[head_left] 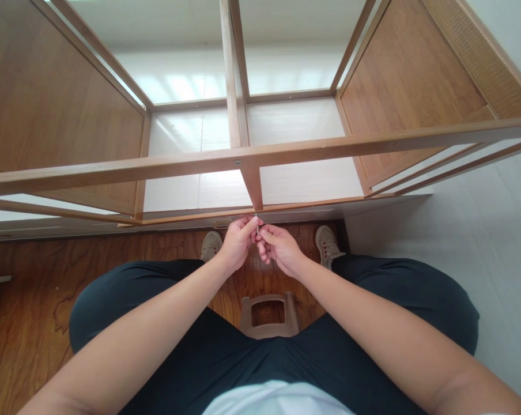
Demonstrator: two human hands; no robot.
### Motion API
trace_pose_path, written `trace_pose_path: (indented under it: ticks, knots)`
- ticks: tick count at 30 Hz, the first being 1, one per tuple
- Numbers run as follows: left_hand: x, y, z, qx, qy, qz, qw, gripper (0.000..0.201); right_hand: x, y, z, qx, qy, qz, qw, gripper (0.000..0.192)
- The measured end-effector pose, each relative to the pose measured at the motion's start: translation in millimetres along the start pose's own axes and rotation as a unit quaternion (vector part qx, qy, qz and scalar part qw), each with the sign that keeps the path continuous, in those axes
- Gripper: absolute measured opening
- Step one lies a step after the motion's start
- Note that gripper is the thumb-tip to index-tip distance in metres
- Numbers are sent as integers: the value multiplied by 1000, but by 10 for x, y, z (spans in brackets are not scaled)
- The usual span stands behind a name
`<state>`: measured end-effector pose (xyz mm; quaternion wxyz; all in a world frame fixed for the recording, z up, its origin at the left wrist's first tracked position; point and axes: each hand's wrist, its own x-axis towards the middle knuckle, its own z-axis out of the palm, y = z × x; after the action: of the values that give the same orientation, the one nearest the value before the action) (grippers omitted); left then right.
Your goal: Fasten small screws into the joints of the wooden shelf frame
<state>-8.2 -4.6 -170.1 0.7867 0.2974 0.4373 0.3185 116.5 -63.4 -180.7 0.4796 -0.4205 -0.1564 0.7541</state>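
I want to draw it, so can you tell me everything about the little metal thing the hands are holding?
The small metal pin is thin, grey and upright, probably a screw, though too small to tell. Left hand and right hand pinch it between fingertips, hiding most of it. Its tip points up at the foot of the wooden frame's middle post, just above the floor.

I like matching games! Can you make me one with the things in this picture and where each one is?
Things:
1. small metal pin
2. plastic stool
3. wooden frame
4. shoes

Places:
A. on the wood floor, just under the frame's bottom edge
B. pinched between the fingers of the left hand and the right hand
C. lying open above the hands, white floor showing through it
D. between the knees, under the person

Right pairs: 1-B, 2-D, 3-C, 4-A
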Motion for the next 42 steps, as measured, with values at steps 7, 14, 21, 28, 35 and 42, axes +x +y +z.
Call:
trace_pose_path:
  ticks: [7, 14, 21, 28, 35, 42]
  knots:
    - [-26, 20, 41, 7, -6, -12, 1000, 41, -7, 23, 7, 32, 4, 7, 999, 35]
    - [-73, 24, 98, 3, -28, -16, 999, 41, -12, 73, -7, -15, 12, -34, 999, 36]
    - [-93, -3, 74, 23, -30, -1, 999, 42, -26, 105, 8, -71, 25, -59, 995, 34]
    - [-46, -49, 29, 57, 29, 51, 997, 35, -90, 75, 37, -191, 59, -159, 967, 33]
    - [-28, -80, 18, 34, 18, 41, 998, 35, -130, 49, -7, -351, 84, -217, 907, 28]
    - [-31, -70, 6, 5, 10, 25, 1000, 34, -162, -35, 35, -434, 87, -251, 861, 26]
